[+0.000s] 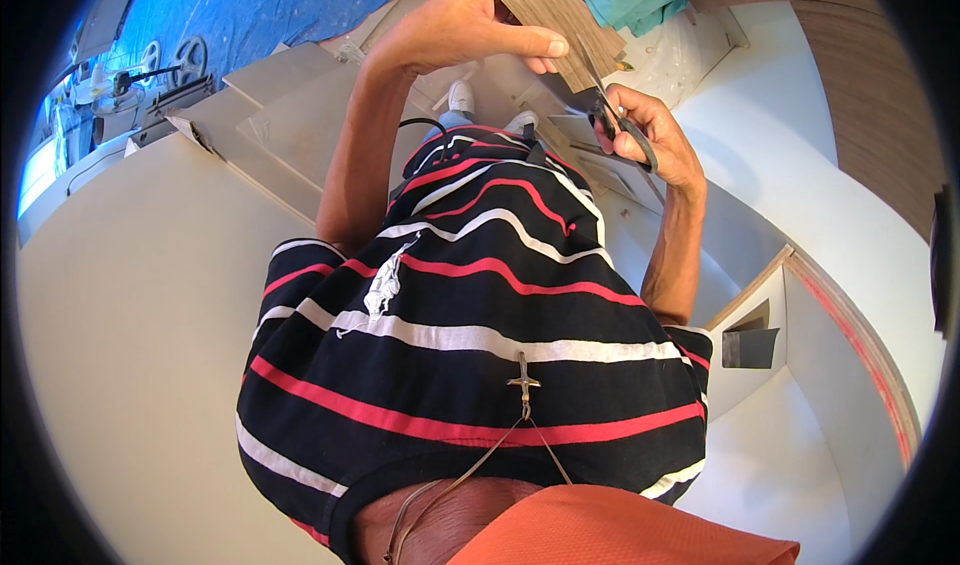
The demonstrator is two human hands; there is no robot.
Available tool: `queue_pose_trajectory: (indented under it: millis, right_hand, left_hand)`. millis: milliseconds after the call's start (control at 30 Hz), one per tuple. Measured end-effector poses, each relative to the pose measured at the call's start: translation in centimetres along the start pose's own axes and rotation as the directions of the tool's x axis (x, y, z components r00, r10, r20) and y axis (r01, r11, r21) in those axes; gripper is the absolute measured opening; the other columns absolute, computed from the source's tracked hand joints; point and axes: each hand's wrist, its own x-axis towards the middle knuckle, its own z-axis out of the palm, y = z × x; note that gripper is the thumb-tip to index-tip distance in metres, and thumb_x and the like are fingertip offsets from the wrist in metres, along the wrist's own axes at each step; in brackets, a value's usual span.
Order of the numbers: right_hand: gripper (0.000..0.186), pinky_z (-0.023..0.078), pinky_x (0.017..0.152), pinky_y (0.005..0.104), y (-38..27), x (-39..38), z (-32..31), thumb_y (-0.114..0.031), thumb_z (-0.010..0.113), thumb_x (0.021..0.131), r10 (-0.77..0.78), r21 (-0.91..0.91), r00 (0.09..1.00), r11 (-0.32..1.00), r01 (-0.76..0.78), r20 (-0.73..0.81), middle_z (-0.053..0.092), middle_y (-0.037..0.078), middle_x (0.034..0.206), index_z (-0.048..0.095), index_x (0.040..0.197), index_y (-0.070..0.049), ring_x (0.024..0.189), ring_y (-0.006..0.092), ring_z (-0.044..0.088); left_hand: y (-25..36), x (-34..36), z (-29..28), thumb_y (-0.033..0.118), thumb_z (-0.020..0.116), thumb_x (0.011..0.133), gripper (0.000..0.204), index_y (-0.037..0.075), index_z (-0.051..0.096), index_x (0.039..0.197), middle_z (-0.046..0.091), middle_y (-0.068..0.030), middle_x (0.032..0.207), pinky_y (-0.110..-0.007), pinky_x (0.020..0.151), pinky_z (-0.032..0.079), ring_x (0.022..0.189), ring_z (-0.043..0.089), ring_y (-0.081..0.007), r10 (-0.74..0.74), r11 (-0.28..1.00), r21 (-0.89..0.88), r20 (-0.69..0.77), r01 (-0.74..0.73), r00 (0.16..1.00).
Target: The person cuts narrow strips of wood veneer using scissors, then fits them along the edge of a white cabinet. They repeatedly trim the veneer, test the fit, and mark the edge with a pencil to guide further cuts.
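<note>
While one strip (548,7) in left hand (455,30), one scissors pair (630,128) in right hand (667,143)

Slanted grey-brown wood-grain strip (553,13), lower end at black-handled scissors (604,95).

hands (655,130): 2 | scissors (648,148): 1 | wood-grain strips (545,7): 1, possibly more | shoes (461,97): 2 | pendant (524,383): 1

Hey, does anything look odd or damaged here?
Yes: a crumpled white patch on the striped shirt, to the wearer's left of the pendant. Its ragged shape interrupts the stripes; I can't tell whether it's a tear or something stuck on.
</note>
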Motion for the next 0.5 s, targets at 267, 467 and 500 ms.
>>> queue_pose_trajectory:
  millis: [267, 467, 500]
  right_hand:
    - [0.031, 0.025, 0.054, 0.0205, 0.8, -0.7, 0.4, -0.029, 0.081, 0.087, -0.02, 0.012, 0.996, 1.0, 0.021, -0.083, 0.043, -0.011, 0.069, 0.058, 0.089, -0.008, 0.061, 0.0002, 0.035]
    - [0.029, 0.027, 0.054, 0.02, 0.8, -1.1, 0.7, -0.026, 0.082, 0.087, -0.013, 0.019, 0.993, 1.0, 0.015, -0.116, 0.045, -0.01, 0.069, 0.059, 0.089, -0.008, 0.06, 0.0002, 0.037]
    - [0.029, 0.027, 0.054, 0.02, 0.8, -1.2, 0.7, -0.025, 0.082, 0.087, -0.013, 0.024, 0.993, 1.0, 0.015, -0.113, 0.045, -0.01, 0.069, 0.059, 0.089, -0.008, 0.06, 0.0001, 0.037]
  left_hand:
    - [-0.1, 0.4, -0.1, 0.018, 0.079, 0.088, 0.027, 0.0, 0.071, 0.107, 0.074, -0.0044, 0.088, -0.028, 0.072, 0.053, 0.078, 0.065, -0.0089, -0.004, 0.995, 0.103, 0.045, 0.0, 0.999]
    - [0.4, 0.7, 0.2, 0.021, 0.081, 0.086, 0.03, 0.001, 0.071, 0.106, 0.074, -0.0043, 0.084, -0.027, 0.072, 0.052, 0.078, 0.065, -0.0089, 0.058, 0.985, 0.159, 0.027, -0.062, 0.998]
    - [0.6, 0.7, 0.3, 0.022, 0.081, 0.086, 0.031, 0.001, 0.071, 0.107, 0.074, -0.0042, 0.085, -0.027, 0.073, 0.052, 0.078, 0.065, -0.0092, 0.003, 0.988, 0.152, 0.029, -0.007, 1.0]
